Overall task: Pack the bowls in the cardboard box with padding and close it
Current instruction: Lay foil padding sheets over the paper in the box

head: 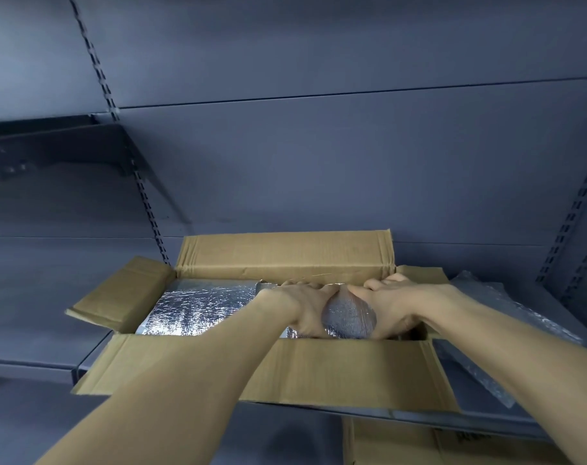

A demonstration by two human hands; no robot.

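A dark grey metal shelf (pixel 507 422) ran beneath the hands, its front lip crossing below them. Behind and above the hands stood a grey back panel (pixel 319 162), split by a thin horizontal seam. A slotted upright (pixel 144 196) rose up and to the left of the hands (a second slotted upright (pixel 567 229) stood far to their right). A dark shelf bracket (pixel 50 152) jutted out high on the left.
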